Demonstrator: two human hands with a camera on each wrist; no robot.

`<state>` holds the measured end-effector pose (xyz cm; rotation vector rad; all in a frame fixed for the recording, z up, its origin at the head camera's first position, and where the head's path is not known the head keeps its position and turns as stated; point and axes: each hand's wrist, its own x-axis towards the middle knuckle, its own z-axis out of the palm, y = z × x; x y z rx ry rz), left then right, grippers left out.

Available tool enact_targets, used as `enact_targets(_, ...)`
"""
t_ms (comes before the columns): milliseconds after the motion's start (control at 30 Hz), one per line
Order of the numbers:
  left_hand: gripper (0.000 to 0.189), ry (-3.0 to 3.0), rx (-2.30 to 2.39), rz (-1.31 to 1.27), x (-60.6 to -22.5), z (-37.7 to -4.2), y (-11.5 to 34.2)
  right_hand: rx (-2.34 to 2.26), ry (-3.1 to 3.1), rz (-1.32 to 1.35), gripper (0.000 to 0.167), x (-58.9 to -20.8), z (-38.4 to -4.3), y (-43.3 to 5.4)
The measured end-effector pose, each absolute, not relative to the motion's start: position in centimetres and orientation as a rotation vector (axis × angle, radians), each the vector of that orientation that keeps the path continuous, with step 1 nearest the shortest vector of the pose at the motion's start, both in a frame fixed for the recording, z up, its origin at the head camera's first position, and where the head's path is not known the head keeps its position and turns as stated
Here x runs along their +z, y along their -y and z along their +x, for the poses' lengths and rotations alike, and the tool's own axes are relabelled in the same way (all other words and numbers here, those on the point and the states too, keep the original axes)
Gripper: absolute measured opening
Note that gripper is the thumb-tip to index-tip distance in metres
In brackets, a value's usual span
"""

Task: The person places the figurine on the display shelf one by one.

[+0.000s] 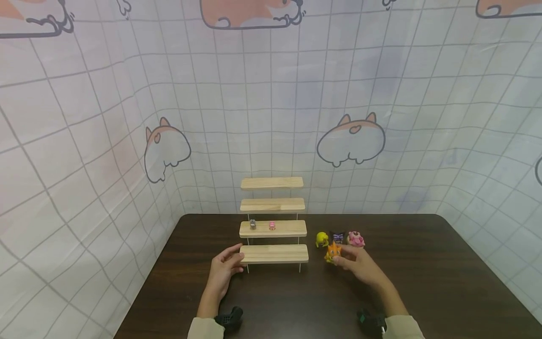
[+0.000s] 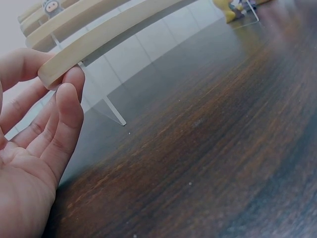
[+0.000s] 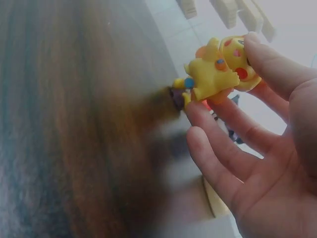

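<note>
A four-step wooden display stand (image 1: 274,254) with thin clear legs stands on the dark table. My left hand (image 1: 222,270) pinches the left end of its lowest plank (image 2: 89,44) between curled fingers. With thumb and fingertips, my right hand (image 1: 360,266) holds a yellow figurine in an orange spiky outfit (image 1: 333,253), to the right of the stand. In the right wrist view, the figurine (image 3: 213,74) lies sideways, its face partly behind the thumb. On the second plank from the bottom sit a tiny grey figurine (image 1: 252,224) and a tiny pink figurine (image 1: 272,226).
Just behind the right hand stand a yellow figurine (image 1: 322,239), a dark figurine with a purple bow (image 1: 338,237) and a pink figurine (image 1: 355,239). A white gridded curtain (image 1: 275,117) with cartoon dogs surrounds the brown table (image 1: 423,273) at the back and sides.
</note>
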<state>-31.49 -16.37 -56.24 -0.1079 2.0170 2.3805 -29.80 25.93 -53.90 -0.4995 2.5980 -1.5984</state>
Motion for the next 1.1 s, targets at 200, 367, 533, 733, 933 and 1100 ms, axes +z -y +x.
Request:
enact_targets(200, 0.046, -2.01, 2.386, -0.103, -56.2, -31.5, 16.4, -1.642, -2.611, -0.53, 0.043, -52.8, -29.4, -25.3)
enact_targets(367, 0.046, -2.011, 2.388, -0.096, -56.2, -31.5, 16.4, -1.633, -2.655, -0.503, 0.042, -52.1, -29.2, -24.8)
enact_targets(533, 0.046, -2.01, 2.393, -0.092, -56.3, -31.5, 16.4, -1.653, -2.668, -0.469, 0.039, -51.7, -29.2, -24.5)
enact_targets(733, 0.046, -2.009, 2.395, -0.09, -56.3, -31.5, 16.4, -1.664, -2.692, -0.437, 0.046, -51.0, -28.9, -24.0)
enact_targets(933, 0.045, -2.011, 2.392, -0.094, -56.4, -31.5, 16.4, -1.665, -2.708, -0.4, 0.051, -50.5, -28.6, -23.4)
enact_targets(1100, 0.046, -2.01, 2.395, -0.096, -56.4, -31.6, 16.4, -1.711, -2.704, -0.409, 0.051, -50.3, -28.5, -22.8)
